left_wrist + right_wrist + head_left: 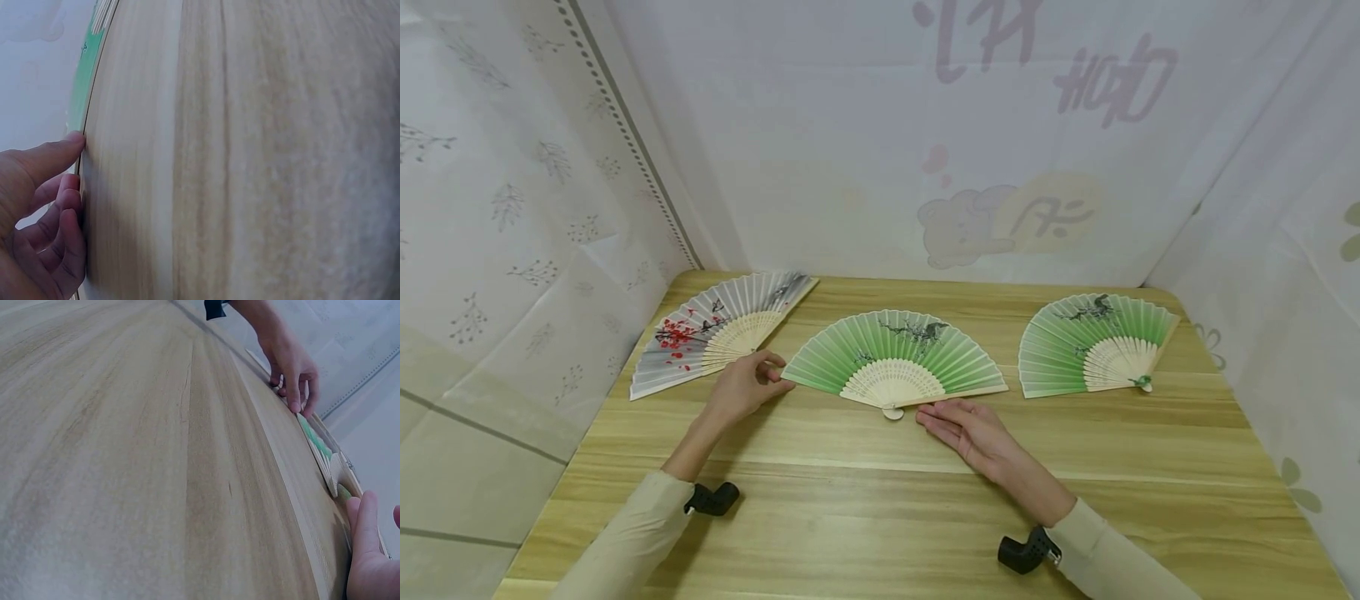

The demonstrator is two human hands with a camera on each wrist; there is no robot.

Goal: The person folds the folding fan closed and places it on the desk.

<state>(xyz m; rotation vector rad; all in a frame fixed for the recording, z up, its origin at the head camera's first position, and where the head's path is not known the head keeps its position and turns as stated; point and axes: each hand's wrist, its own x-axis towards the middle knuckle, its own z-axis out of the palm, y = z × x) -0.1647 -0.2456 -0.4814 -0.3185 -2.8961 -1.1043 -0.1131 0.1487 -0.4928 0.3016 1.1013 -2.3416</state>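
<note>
A green folding fan (898,354) with a dark branch print lies spread in the middle of the table, its pale ribs meeting at the near side. At its left corner, my left hand (745,385) pinches the edge between thumb and curled fingers; the thumb tip (75,139) meets the edge in the left wrist view. My right hand (973,433) lies palm partly up, its fairly straight fingers touching the near edge right of the pivot. In the right wrist view, part of this fan (319,447) shows between both hands.
A grey-white fan (722,329) with red blossoms lies spread at the back left, close behind my left hand. Another green fan (1093,346) with a green knot at its pivot lies spread at the right. Patterned cloth (850,150) hangs behind the wooden table (850,517).
</note>
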